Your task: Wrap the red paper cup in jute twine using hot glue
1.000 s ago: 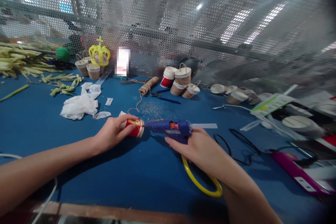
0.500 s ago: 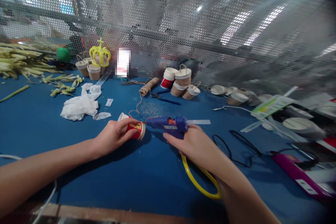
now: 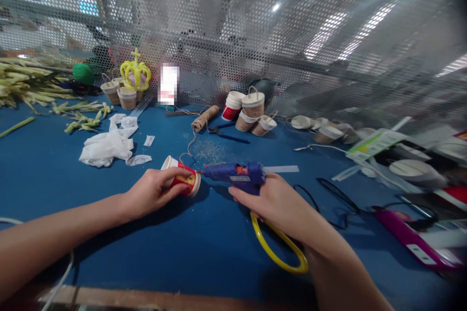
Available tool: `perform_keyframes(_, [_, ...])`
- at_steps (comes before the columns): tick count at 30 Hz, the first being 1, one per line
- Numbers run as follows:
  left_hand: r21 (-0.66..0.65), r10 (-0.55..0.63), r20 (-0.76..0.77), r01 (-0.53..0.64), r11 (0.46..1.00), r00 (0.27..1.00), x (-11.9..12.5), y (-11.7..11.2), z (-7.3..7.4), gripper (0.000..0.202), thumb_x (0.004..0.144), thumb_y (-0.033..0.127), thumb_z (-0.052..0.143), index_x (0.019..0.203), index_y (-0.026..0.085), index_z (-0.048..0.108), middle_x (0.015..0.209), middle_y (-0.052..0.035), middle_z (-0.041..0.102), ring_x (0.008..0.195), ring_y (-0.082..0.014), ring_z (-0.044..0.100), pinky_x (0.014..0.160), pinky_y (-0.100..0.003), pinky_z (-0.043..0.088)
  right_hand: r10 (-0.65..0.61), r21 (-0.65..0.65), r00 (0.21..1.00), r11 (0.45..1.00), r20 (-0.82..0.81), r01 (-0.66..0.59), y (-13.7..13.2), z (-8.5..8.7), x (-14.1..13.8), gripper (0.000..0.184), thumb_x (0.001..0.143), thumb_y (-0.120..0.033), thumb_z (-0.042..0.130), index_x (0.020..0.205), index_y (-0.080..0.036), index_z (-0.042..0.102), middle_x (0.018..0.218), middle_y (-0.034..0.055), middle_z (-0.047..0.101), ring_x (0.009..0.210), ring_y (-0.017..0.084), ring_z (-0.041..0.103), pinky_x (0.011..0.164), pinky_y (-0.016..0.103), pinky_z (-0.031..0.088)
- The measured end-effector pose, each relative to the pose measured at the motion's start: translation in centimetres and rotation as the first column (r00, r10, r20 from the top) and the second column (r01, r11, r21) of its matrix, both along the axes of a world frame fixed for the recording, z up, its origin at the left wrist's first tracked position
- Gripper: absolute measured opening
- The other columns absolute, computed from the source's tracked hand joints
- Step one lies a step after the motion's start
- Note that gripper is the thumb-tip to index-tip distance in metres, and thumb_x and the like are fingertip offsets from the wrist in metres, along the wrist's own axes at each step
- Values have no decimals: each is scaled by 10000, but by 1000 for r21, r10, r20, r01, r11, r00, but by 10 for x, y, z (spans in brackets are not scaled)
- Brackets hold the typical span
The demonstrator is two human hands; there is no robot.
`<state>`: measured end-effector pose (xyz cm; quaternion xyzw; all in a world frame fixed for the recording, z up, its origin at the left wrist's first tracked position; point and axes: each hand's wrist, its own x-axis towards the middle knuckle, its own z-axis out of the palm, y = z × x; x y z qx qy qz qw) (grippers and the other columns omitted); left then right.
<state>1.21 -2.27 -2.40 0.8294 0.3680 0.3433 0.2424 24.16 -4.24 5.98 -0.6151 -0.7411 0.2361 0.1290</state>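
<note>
Grips curled, the left hand (image 3: 148,193) holds a red cup (image 3: 191,185), the right hand (image 3: 272,201) a glue gun (image 3: 222,174) beside it. Behind the cup sit buckets (image 3: 254,111), insides hard to see.

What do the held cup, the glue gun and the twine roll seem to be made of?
Cup: probably paper or card, smooth, going by its printed red wall and white rim.
Glue gun: likely hard moulded plastic, fairly matt, judging by its evenly blue casing.
Twine roll: seemingly jute or similar fibre, rough and dull, with tan strands; exact fibre unclear.
</note>
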Motion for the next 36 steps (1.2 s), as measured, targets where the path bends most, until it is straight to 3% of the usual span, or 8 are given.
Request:
perform_keyframes(15, [0, -24, 14, 24, 1000, 1000, 2, -1, 3, 233, 849, 223, 460, 1041, 150, 570, 662, -5, 669, 541, -91, 579, 549, -180, 453, 93, 125, 992, 987, 86, -104, -3, 0, 2, 274, 757, -311, 477, 506, -213, 426, 460, -36, 496, 454, 128, 465, 503, 257, 393])
perform_keyframes(19, [30, 5, -5, -5, 1000, 1000, 1, -1, 1, 246, 841, 236, 461, 1040, 149, 574, 675, -14, 670, 520, -93, 559, 517, -181, 429, 95, 110, 994, 989, 53, -101, -5, -1, 4, 248, 756, -312, 493, 532, -212, 456, 454, -45, 476, 438, 119, 439, 469, 246, 385])
perform_keyframes(23, [57, 53, -40, -50, 997, 998, 1, 0, 0, 267, 840, 256, 460, 1045, 131, 575, 529, 23, 604, 400, -79, 455, 438, -179, 369, 84, 70, 995, 994, 59, -88, -6, -1, 5, 308, 765, -333, 493, 500, -210, 394, 461, -39, 475, 444, 118, 446, 458, 241, 381])
perform_keyframes(28, [9, 7, 10, -7, 1000, 1000, 1, -1, 1, 252, 841, 232, 466, 1054, 141, 565, 730, -28, 688, 537, -94, 572, 525, -186, 442, 38, 66, 998, 997, 54, -41, -4, 1, 1, 299, 763, -328, 481, 504, -210, 389, 455, -30, 471, 455, 125, 449, 474, 247, 379])
perform_keyframes(36, [-8, -22, 39, 22, 1000, 999, 2, -2, 3, 237, 844, 207, 469, 1053, 143, 561, 736, -23, 699, 566, -92, 609, 555, -178, 470, 70, 74, 994, 994, 78, -76, -4, 0, 2, 272, 776, -328, 458, 533, -204, 452, 479, -22, 506, 489, 136, 480, 529, 257, 403])
